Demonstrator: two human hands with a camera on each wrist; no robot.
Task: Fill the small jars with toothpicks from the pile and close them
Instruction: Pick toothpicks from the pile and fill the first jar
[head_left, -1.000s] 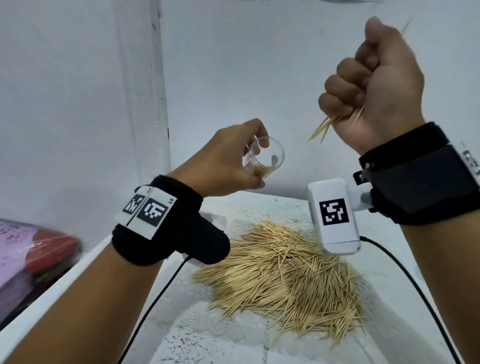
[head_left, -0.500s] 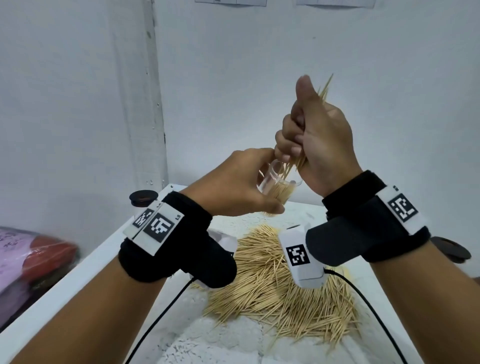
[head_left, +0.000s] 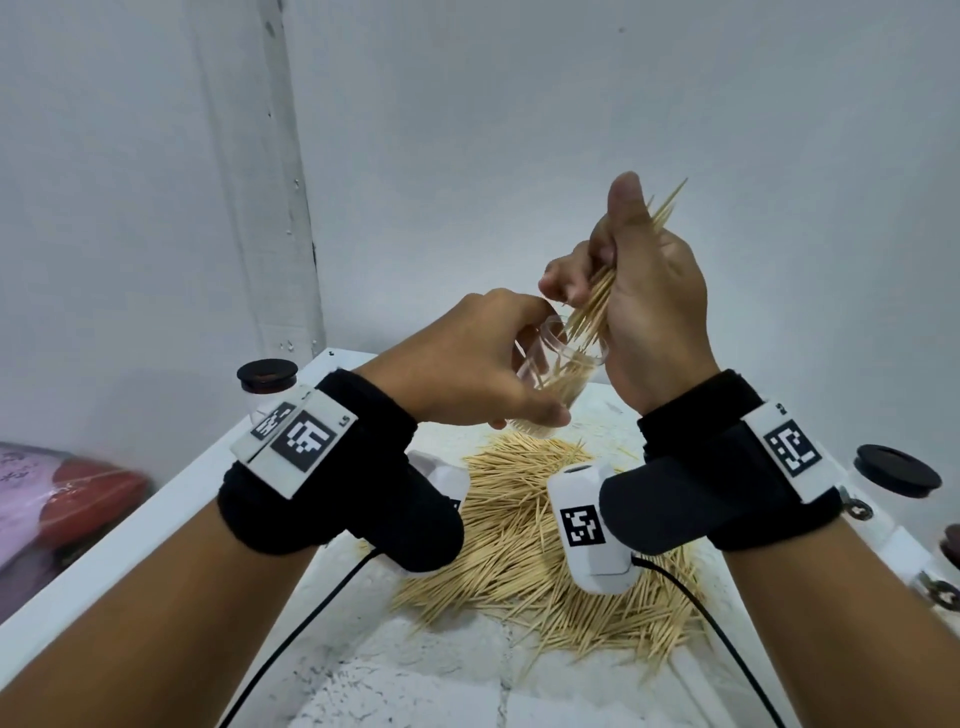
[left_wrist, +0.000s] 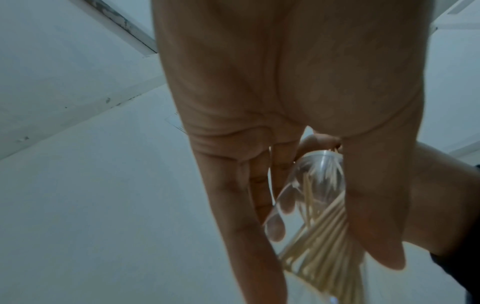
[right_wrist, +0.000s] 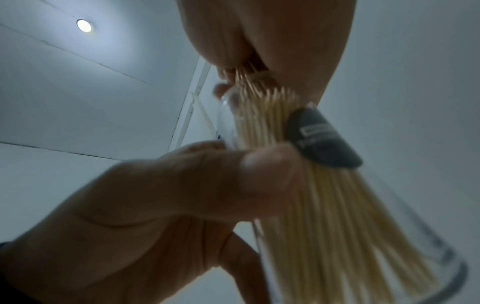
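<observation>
A: So, from the head view, where is everything around the toothpick pile (head_left: 540, 545)?

B: The pile lies on the white table (head_left: 171, 512). Above its far edge the left hand (head_left: 467, 358) holds a clear glass jar (head_left: 558, 374), fingers and thumb curled round it, the jar tilted with its mouth up and to the right. The right hand (head_left: 644, 296) is closed round a bundle of toothpicks (head_left: 597, 299), thumb up; the lower tips reach into the jar's mouth.

A: Anything else near the pile?

B: A black-lidded jar (head_left: 267, 382) stands at the table's far left corner, well apart from the pile, and another black lid (head_left: 896, 470) shows to the right of it.

A: And the left wrist view?

B: The left hand (left_wrist: 259, 102) wraps the jar (left_wrist: 311, 185), fingertips pressed on the glass, toothpicks lying slanted inside.

A: The right wrist view?

B: It is blurred. The right hand (right_wrist: 272, 30) grips the bundle (right_wrist: 249, 82) above the jar (right_wrist: 337, 205), which is already packed with toothpicks and bears a dark label (right_wrist: 320, 139). The left hand (right_wrist: 168, 195) clasps the jar's side.
</observation>
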